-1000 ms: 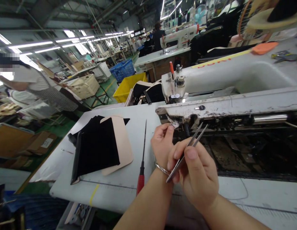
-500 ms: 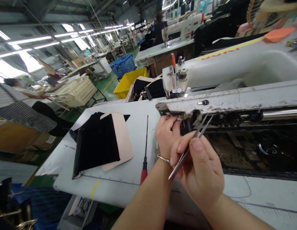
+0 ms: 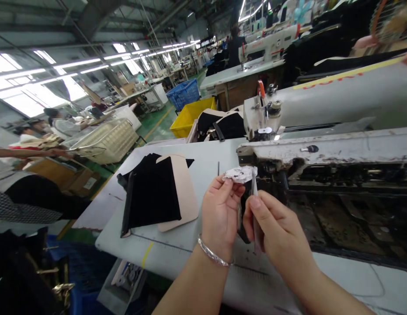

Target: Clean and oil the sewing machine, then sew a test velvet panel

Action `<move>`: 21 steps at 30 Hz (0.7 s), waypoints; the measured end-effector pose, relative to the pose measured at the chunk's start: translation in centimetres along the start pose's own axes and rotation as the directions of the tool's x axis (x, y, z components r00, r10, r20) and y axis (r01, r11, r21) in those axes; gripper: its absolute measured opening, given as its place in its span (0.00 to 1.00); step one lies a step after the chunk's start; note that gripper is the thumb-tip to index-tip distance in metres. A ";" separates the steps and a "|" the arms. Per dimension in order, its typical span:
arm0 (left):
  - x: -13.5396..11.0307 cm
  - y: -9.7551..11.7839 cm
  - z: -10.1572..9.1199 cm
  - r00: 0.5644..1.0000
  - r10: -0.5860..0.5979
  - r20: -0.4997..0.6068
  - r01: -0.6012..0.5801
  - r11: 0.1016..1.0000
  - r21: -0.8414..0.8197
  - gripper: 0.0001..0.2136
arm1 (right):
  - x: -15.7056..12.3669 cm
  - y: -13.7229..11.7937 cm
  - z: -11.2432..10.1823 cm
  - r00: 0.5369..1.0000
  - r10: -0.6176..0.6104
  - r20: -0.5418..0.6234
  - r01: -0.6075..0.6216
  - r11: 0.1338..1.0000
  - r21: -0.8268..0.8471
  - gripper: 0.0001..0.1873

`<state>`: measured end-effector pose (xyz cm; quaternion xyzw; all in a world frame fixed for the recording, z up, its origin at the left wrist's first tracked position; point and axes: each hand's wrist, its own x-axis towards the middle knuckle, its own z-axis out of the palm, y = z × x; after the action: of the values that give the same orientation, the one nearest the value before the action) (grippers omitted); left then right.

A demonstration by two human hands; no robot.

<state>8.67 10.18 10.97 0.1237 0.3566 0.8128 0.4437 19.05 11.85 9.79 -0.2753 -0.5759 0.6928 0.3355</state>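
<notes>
My left hand [image 3: 219, 214], a silver bangle on its wrist, pinches a crumpled white scrap [image 3: 240, 174] with dark stains; whether it is paper or cloth I cannot tell. Metal tweezers [image 3: 255, 186] are gripped in my right hand [image 3: 278, 225], points upward, their tips at the scrap's right edge. Just behind both hands is the sewing machine [image 3: 337, 144], tipped back with its dark underside and the cavity below exposed. Only the shaft end of a screwdriver [image 3: 218, 167] shows on the table, left of my fingers; my left hand hides the rest.
Black fabric pieces [image 3: 154, 197] and a beige panel [image 3: 186, 197] lie on the pale tabletop [image 3: 108, 240] to the left. Beyond are a yellow bin [image 3: 190, 116] and a blue basket [image 3: 183, 94]. At far left a person's arm [image 3: 26, 152] reaches over the aisle.
My left hand has come out from under the machine head, now holding the white scrap. My right hand has turned the tweezers upright and brought their tips to it. The view has shifted left.
</notes>
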 end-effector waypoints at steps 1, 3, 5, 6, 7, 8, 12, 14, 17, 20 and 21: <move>-0.2 0.3 0.0 1.000 0.018 0.011 -0.018 1.000 0.000 0.01 | 0.2 0.1 0.0 1.000 0.008 0.008 -0.008 0.999 -0.031 0.24; -0.5 0.7 0.0 0.999 0.040 0.035 -0.039 0.999 -0.013 0.01 | 0.5 0.3 0.0 1.000 0.022 0.021 -0.020 0.997 -0.075 0.26; -0.6 0.8 -0.1 0.999 0.030 0.035 -0.028 0.998 -0.052 0.04 | 0.7 0.4 0.0 0.999 0.041 0.028 -0.037 0.994 -0.107 0.26; -0.6 0.8 -0.2 0.999 0.027 0.029 -0.025 0.997 -0.068 0.06 | 0.8 0.5 -0.1 0.998 0.052 0.032 -0.047 0.991 -0.121 0.26; -0.6 0.8 -0.3 0.999 0.021 0.026 -0.019 0.998 -0.067 0.06 | 0.8 0.5 -0.1 0.997 0.061 0.042 -0.055 0.990 -0.132 0.26; -0.7 0.8 -0.4 0.999 0.016 0.028 -0.014 0.999 -0.048 0.06 | 0.9 0.6 -0.1 0.996 0.071 0.057 -0.062 0.989 -0.138 0.26; -0.8 1.5 -1.0 0.999 0.012 0.038 -0.017 0.991 0.135 0.08 | 0.9 0.6 0.0 0.986 0.101 0.132 -0.078 0.983 -0.169 0.26; -0.4 2.7 -1.5 0.999 0.034 0.022 -0.038 0.983 0.179 0.10 | 0.9 0.6 0.2 0.978 0.112 0.178 -0.073 0.974 -0.215 0.26; 1.4 5.5 -2.8 0.987 0.162 -0.015 -0.155 0.965 0.212 0.10 | 0.8 0.6 0.4 0.947 0.169 0.272 -0.087 0.953 -0.289 0.26; 3.9 7.6 -4.4 0.961 0.276 -0.024 -0.255 0.915 0.313 0.11 | 0.8 0.8 0.5 0.969 0.173 0.178 -0.138 0.971 -0.194 0.24; 4.6 7.8 -5.0 0.964 0.265 -0.002 -0.247 0.904 0.349 0.11 | 0.9 0.9 0.5 0.982 0.160 0.098 -0.149 0.982 -0.113 0.22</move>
<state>-1.47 8.83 12.27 0.2251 0.4852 0.7915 0.2956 17.96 12.18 9.00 -0.2992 -0.6057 0.6991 0.2345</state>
